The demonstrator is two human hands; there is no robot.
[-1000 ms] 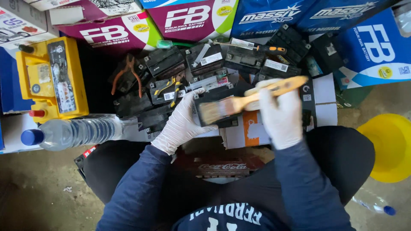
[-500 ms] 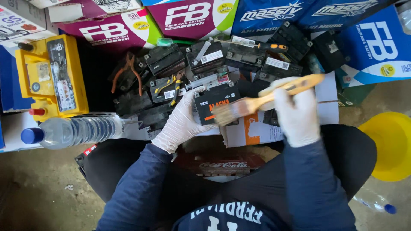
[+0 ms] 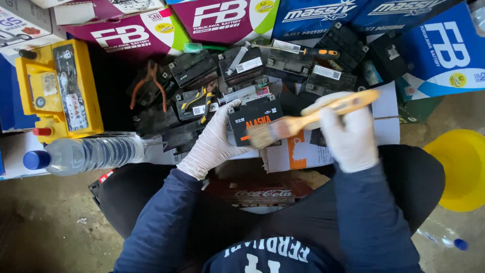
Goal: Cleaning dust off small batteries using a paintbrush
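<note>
Two gloved hands mid-frame: left hand [image 3: 212, 141] grips small black battery [image 3: 254, 117], right hand [image 3: 348, 134] holds paintbrush [image 3: 303, 120]; loose grip could drop battery.

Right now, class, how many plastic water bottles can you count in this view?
2. One clear bottle with a blue cap lies at the left beside the yellow battery; another bottle lies at the lower right, partly hidden. More may be hidden.

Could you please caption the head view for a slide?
Gloved left hand steadies a small black battery; right hand brushes it with a paintbrush.
</note>
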